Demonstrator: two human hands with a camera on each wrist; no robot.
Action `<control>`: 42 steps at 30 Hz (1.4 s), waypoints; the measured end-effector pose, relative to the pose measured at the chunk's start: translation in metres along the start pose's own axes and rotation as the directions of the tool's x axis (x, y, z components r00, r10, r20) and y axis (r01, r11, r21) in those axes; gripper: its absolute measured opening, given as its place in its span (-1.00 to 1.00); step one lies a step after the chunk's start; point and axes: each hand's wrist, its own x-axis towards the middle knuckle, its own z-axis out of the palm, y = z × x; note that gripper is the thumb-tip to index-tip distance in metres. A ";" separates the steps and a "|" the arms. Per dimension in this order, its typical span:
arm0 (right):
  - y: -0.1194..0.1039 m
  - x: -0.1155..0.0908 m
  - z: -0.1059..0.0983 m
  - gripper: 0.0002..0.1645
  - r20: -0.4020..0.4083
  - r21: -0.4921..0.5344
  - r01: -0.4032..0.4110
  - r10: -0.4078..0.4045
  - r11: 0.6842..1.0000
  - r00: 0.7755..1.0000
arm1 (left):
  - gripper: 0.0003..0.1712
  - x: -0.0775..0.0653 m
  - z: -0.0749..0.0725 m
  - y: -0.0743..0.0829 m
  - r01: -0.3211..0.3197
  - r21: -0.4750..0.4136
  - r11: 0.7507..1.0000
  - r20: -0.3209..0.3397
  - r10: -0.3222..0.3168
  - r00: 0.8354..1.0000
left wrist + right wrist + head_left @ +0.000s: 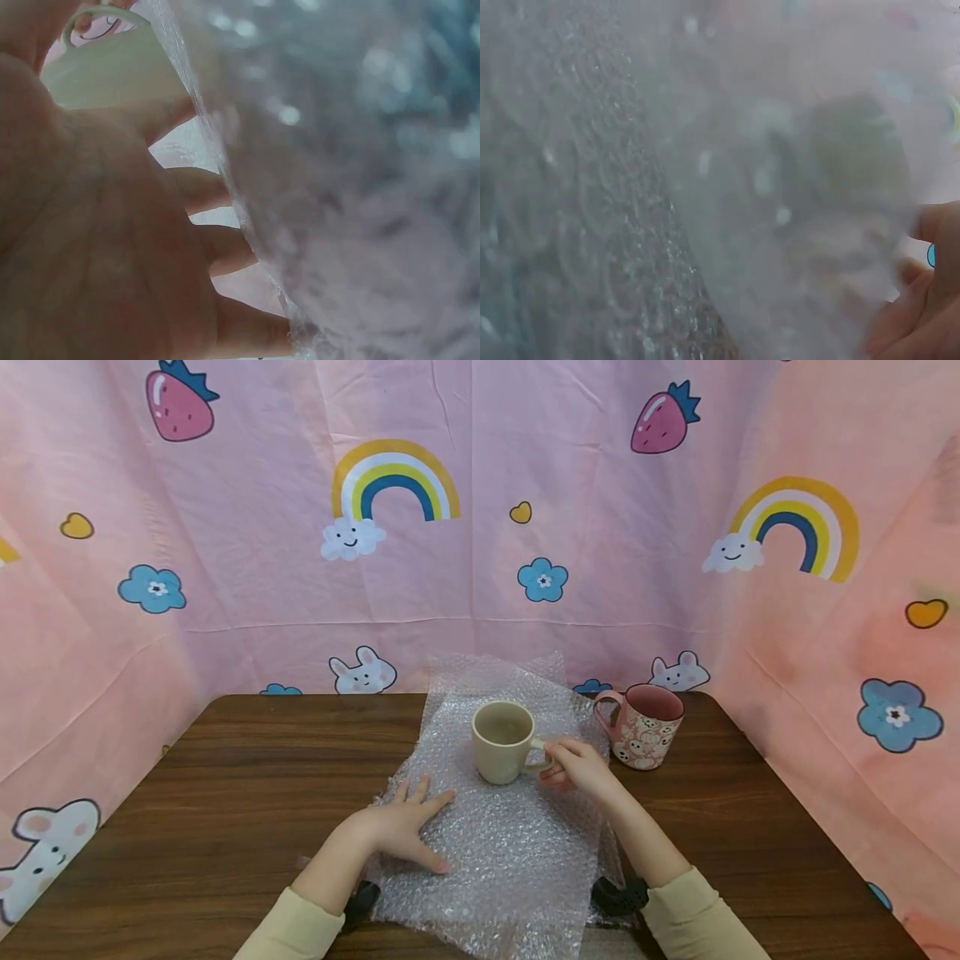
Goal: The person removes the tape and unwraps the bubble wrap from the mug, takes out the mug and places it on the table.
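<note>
A plain cream mug (501,753) stands upright on a sheet of bubble wrap (510,852) spread over the table. My right hand (579,770) pinches its handle from the right. In the head view my left hand (405,827) lies on the wrap's left part with fingers straight and spread, apart from the mug. The left wrist view shows the left palm (97,225) close up, with part of the mug (112,71) beyond it. Bubble wrap blurs most of the right wrist view; part of the right hand (922,300) shows at its edge.
A pink patterned mug (647,735) stands at the back right, beside the wrap. The dark wooden table (285,777) reaches back to a pink cloth (465,577) printed with rainbows and strawberries, which also hangs along both sides.
</note>
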 end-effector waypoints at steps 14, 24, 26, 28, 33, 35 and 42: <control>0.002 0.000 0.006 -0.57 -0.053 0.008 -0.009 0.010 1.000 0.999 | 0.19 -0.003 0.001 0.001 0.010 0.016 1.000 -0.027 -0.009 1.000; 0.003 -0.004 0.005 -0.60 -0.052 0.067 0.018 -0.014 0.998 0.999 | 0.18 -0.002 0.002 0.001 0.012 0.018 1.000 -0.041 -0.011 0.999; 0.002 -0.006 0.003 -0.60 -0.057 0.069 0.016 -0.012 0.998 0.998 | 0.19 -0.002 0.002 0.001 0.011 0.020 1.000 -0.043 -0.010 0.999; 0.000 -0.008 0.001 -0.60 -0.057 0.065 0.015 -0.011 0.998 0.998 | 0.19 -0.002 0.003 0.000 0.012 0.022 1.000 -0.044 -0.011 0.999; -0.006 -0.014 -0.006 -0.62 -0.064 0.079 0.007 -0.002 0.997 0.998 | 0.20 -0.001 0.003 0.000 0.015 0.027 1.000 -0.044 -0.014 0.999; -0.008 -0.016 -0.009 -0.63 -0.065 0.087 0.008 -0.003 0.996 0.998 | 0.20 -0.001 0.003 0.000 0.015 0.027 1.000 -0.043 -0.014 0.999; -0.009 -0.018 -0.022 -0.67 -0.049 0.092 0.035 -0.030 0.995 0.998 | 0.20 0.000 0.005 0.000 0.022 0.032 0.999 -0.051 -0.021 0.998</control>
